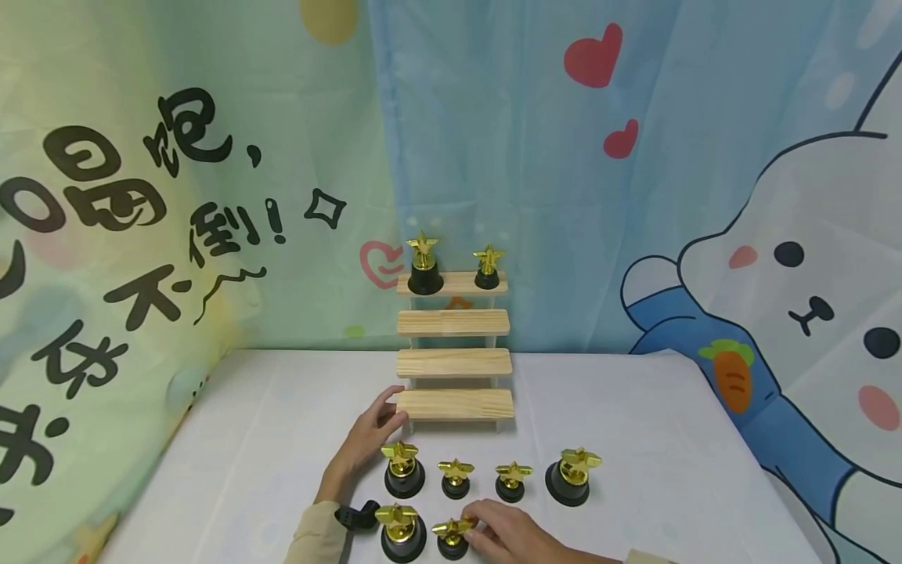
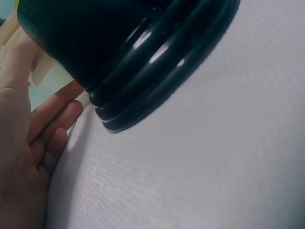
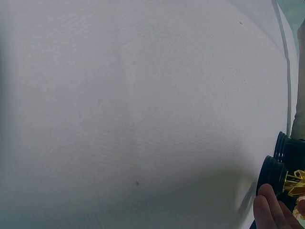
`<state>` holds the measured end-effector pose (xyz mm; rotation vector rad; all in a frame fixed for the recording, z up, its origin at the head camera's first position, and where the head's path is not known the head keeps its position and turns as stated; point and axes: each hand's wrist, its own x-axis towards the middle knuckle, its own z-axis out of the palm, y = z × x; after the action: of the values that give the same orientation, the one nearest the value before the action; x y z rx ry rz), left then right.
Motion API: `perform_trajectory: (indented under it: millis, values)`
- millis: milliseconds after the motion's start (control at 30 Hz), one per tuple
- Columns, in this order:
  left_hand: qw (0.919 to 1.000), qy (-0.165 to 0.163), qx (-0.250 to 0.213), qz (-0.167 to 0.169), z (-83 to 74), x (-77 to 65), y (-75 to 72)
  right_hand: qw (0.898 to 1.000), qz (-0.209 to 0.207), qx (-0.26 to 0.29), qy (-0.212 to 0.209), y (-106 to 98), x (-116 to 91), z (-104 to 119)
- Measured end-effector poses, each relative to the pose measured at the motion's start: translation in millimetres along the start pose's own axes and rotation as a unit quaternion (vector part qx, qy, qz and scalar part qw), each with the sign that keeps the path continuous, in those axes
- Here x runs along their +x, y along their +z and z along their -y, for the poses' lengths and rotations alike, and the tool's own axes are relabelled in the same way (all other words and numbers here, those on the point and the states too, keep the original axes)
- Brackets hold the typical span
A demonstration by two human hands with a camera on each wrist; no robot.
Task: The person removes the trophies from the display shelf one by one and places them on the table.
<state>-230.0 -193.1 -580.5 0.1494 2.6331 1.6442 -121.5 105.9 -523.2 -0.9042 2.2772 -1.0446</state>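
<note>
A four-step wooden display stand [image 1: 454, 403] stands at the back of the table. My left hand [image 1: 368, 439] grips the left end of its lowest step, thumb in front and index finger behind. Near the front, my right hand [image 1: 510, 533] pinches a small star trophy [image 1: 451, 544], gold on a black base, at its star. Beside that one is a larger star trophy [image 1: 402, 540]. A dark trophy base [image 2: 138, 62] looms close in the left wrist view, partly covering the left fingers. Fingers [image 3: 271, 210] reach the trophy [image 3: 271, 176] in the right wrist view.
Behind the front pair is a row with a large trophy [image 1: 404, 478], two small ones [image 1: 455, 482] and another large trophy [image 1: 568, 482]. The top step bears a larger trophy [image 1: 425, 274] and a smaller one [image 1: 487, 270]. A printed curtain [image 1: 451, 157] hangs behind the white table [image 1: 599, 407].
</note>
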Motion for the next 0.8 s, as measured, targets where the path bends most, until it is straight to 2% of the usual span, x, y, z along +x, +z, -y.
perform_trajectory:
  millis: [167,300,400,500,633,800]
  values:
    - [1.0,-0.001,0.001,-0.004,2.7,-2.6,-1.3,1.0,0.017,0.021,0.012,-0.7,-0.6,1.6]
    - [0.9998,-0.006,0.002,-0.017,5.0,-5.3,-4.0,1.0,0.019,0.008,0.002,-5.7,-0.3,7.9]
    - [0.9998,-0.008,0.004,-0.019,0.3,-6.1,-3.9,1.0,0.006,-0.01,-0.013,-13.1,-2.4,12.4]
    - [0.9999,0.0,0.006,-0.015,-11.2,-8.0,-3.6,0.999,-0.018,-0.025,-0.037,-21.9,-6.4,17.1]
    - [0.9999,0.004,0.005,-0.015,-22.9,-10.1,-3.1,0.993,-0.071,-0.056,-0.076,-35.4,-9.4,26.6]
    - [0.9998,-0.005,0.009,-0.019,-11.5,-4.3,1.3,0.979,-0.157,-0.086,-0.098,-61.1,-2.6,39.4]
